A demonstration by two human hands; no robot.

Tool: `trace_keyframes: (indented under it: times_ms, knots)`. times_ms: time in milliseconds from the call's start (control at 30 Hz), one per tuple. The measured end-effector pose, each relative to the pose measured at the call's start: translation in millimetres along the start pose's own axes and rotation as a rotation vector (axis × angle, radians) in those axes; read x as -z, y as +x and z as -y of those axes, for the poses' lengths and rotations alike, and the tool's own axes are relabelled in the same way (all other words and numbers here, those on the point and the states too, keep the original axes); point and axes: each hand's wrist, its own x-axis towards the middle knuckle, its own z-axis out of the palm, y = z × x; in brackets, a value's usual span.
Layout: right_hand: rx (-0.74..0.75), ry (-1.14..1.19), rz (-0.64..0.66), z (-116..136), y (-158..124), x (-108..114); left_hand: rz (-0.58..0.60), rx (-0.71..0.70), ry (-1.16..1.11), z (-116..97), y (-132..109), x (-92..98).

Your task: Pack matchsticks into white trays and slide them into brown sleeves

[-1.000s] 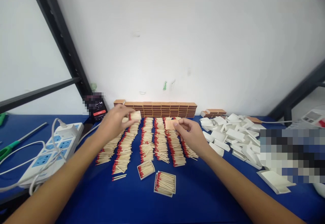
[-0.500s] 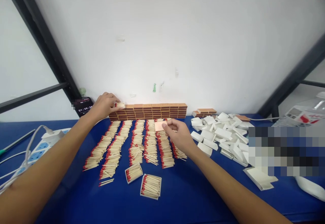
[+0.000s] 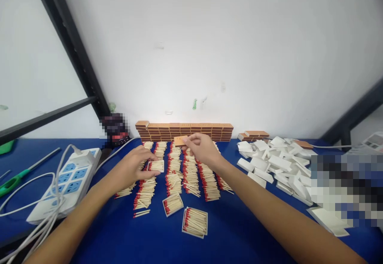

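My left hand point(image 3: 131, 170) holds a small white matchbox tray point(image 3: 156, 166) filled with red-tipped matches, its thumb and fingers around the left end. A little higher and to the right, my right hand point(image 3: 202, 148) pinches an orange matchbox sleeve point(image 3: 180, 140) between thumb and fingers. Below both hands, loose matches point(image 3: 174, 176) lie in several long rows. Nearer to me rest two filled trays, a smaller-looking tray point(image 3: 172, 204) and a larger-looking tray point(image 3: 195, 222). Behind the rows stands a low wall of stacked orange matchboxes point(image 3: 185, 132), with one box point(image 3: 142, 125) on top at its left end.
A heap of white trays point(image 3: 275, 160) covers the right side of the blue table point(image 3: 119, 240). Several orange boxes point(image 3: 254, 135) sit behind it. At left are a white power strip point(image 3: 70, 184) with cables and a green-handled tool point(image 3: 14, 184). Dark frame bars point(image 3: 74, 52) slant at both sides.
My left hand has come down from the stack's left end, bringing the filled tray closer to the sleeve. My right hand still holds the sleeve, now turned. The view has shifted left.
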Motion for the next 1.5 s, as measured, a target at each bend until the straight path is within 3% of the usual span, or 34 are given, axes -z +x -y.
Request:
trace_keyframes:
  times_ms: [200, 300, 467, 800, 967, 1133, 1233, 1333, 1500]
  knots:
    - [-0.025, -0.089, -0.042, 28, 88, -82, -0.082, 0.028, -0.003, 20, -7, -1.6]
    - [-0.003, -0.194, -0.091, 28, 108, -105, -0.074, 0.020, -0.048, 19, -12, -3.2]
    - [0.111, -0.372, -0.141, 28, 108, -113, -0.044, -0.010, -0.077, 11, -12, -13.7]
    - [0.184, -0.471, -0.062, 21, 111, -120, -0.131, -0.045, -0.019, 19, -13, -19.4]
    - [0.186, -0.453, -0.023, 28, 107, -112, -0.121, -0.057, -0.047, 19, -14, -22.2]
    - [0.209, -0.416, 0.168, 36, 55, -79, -0.151, -0.081, -0.070, 14, -13, -20.8]
    - [0.072, -0.348, 0.349, 29, 10, -52, -0.195, -0.103, -0.065, 3, -7, -19.7]
    - [-0.126, -0.134, 0.499, 15, -21, -29, -0.199, -0.127, -0.081, -12, 4, -22.9]
    - [-0.210, -0.011, 0.475, -6, -33, -11, -0.149, -0.201, -0.145, -28, 18, -40.7]
